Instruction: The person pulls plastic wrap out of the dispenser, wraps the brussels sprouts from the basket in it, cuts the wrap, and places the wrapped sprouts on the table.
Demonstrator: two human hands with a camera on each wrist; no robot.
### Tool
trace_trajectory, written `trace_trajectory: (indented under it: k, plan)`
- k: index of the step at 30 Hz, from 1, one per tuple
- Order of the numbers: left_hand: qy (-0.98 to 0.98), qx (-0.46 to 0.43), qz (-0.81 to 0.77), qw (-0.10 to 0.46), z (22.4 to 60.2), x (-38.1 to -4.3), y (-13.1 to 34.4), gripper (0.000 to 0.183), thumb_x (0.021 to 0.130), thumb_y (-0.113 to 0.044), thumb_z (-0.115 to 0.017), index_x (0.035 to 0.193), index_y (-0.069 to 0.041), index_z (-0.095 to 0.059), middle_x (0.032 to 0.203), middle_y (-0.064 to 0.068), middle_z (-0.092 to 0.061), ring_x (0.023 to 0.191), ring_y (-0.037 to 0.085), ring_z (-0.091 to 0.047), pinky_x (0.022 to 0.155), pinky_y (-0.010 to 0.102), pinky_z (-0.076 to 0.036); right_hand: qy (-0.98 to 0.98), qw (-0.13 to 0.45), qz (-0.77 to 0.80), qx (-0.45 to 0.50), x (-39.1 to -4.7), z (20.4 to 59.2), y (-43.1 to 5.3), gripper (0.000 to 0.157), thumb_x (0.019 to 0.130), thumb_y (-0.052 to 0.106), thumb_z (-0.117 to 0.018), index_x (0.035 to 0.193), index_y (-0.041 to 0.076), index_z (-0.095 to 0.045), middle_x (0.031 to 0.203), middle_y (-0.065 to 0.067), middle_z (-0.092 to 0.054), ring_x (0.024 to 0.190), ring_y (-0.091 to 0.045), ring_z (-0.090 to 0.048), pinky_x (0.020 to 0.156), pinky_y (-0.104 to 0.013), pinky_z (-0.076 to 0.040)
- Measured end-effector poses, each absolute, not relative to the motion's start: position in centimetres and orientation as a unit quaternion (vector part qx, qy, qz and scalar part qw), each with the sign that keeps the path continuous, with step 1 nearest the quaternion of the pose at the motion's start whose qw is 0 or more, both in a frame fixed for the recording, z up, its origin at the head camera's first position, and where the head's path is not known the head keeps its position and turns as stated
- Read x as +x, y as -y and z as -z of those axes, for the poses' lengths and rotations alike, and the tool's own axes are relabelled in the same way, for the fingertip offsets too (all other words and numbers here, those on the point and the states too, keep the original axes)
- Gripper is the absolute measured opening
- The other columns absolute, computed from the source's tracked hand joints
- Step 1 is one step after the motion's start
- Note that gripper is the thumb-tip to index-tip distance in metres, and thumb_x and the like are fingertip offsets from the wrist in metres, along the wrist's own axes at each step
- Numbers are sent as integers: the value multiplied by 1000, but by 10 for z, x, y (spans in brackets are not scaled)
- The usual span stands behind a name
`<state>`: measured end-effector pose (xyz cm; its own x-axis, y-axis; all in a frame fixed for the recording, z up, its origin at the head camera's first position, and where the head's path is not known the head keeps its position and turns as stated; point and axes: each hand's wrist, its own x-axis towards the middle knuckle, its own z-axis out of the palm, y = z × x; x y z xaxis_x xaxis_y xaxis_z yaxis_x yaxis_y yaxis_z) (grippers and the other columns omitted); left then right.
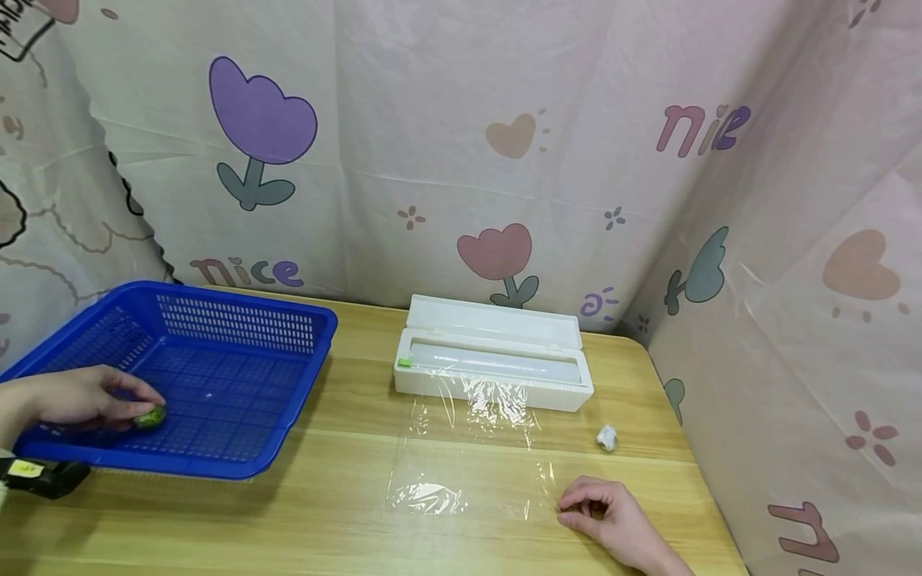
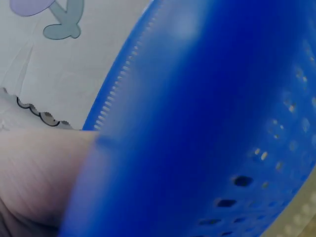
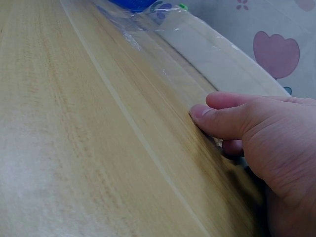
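Note:
My left hand (image 1: 86,398) reaches into a blue plastic basket (image 1: 270,468) and pinches a small round green thing (image 1: 150,417), its exact kind unclear. In the left wrist view, the basket wall hides that green thing and the fingertips. From a white box (image 1: 497,392) with its lid raised, a sheet of clear cling film (image 1: 468,472) stretches forward across the table. At the film's near right corner, my right hand (image 1: 612,516) pinches its edge between thumb and fingers. The film roll (image 1: 497,362) lies inside the box.
A small whitish crumpled lump (image 1: 607,438) sits on the wooden table (image 1: 324,520), right of the film. A green slider (image 1: 405,362) is at the box's left end. Printed curtains (image 1: 403,104) stand behind and at both sides of the table.

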<state>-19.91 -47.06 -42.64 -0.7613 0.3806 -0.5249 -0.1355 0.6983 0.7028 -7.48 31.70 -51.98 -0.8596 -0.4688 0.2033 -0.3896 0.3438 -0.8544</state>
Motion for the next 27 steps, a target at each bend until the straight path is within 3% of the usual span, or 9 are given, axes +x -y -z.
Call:
trace_trajectory:
  k: [3, 4, 6, 10, 14, 16, 21, 27]
  plan:
    - [-864, 65, -376, 329, 426, -203, 473, 44, 109, -18, -60, 137, 15, -59, 98, 22, -70, 83, 28, -70, 70, 38, -58, -816, 39, 512, -265, -75, 520, -317, 14, 91, 7, -82, 103, 14, -81, 98, -3, -75, 74, -16, -63, 60, -28, -52]
    - [-868, 64, -370, 324, 426, -204, 473, 45, 110, -20, -59, 140, 14, -58, 113, 32, -68, 96, 37, -71, 76, 43, -59, -815, 39, 513, -266, -74, 520, -317, 14, 91, 7, -82, 103, 14, -81, 98, -3, -75, 74, -16, -63, 60, -28, -52]
    - [-875, 61, -362, 316, 424, -206, 472, 49, 112, -24, -57, 145, 11, -54, 144, 44, -48, 122, 54, -60, 87, 54, -58, -814, 38, 514, -267, -74, 520, -317, 15, 91, 6, -82, 103, 14, -81, 98, -4, -75, 74, -16, -62, 60, -28, -52]
    - [-874, 73, -369, 308, 421, -205, 466, 54, 115, -28, -50, 154, 8, -45, 156, 46, -29, 129, 63, -49, 90, 63, -55, -814, 36, 514, -267, -74, 520, -317, 15, 91, 6, -82, 103, 14, -81, 98, -4, -75, 74, -16, -62, 59, -28, -52]
    - [-871, 100, -388, 285, 416, -203, 449, 54, 116, -29, -47, 157, 6, -42, 158, 45, -26, 134, 62, -46, 91, 58, -57, -815, 35, 513, -267, -75, 520, -317, 14, 91, 7, -82, 103, 15, -80, 97, -4, -75, 73, -16, -62, 59, -28, -51]
    - [-874, 110, -391, 267, 413, -202, 438, 54, 116, -29, -45, 157, 6, -42, 156, 43, -33, 131, 58, -51, 89, 51, -59, -815, 35, 512, -268, -75, 520, -317, 14, 92, 7, -82, 103, 14, -80, 97, -5, -75, 73, -16, -62, 59, -28, -51]
    - [-870, 119, -411, 245, 399, -202, 405, 53, 117, -30, -40, 157, 6, -42, 151, 32, -48, 126, 41, -58, 85, 39, -57, -818, 38, 511, -261, -74, 519, -317, 13, 92, 8, -82, 103, 15, -81, 97, -3, -75, 73, -16, -62, 59, -28, -51]
    - [-855, 147, -447, 220, 377, -199, 361, 49, 118, -28, -38, 154, 4, -43, 138, 21, -59, 115, 22, -65, 87, 34, -57, -819, 42, 513, -254, -74, 518, -317, 12, 92, 9, -82, 102, 15, -81, 98, -4, -75, 74, -16, -62, 60, -28, -52]
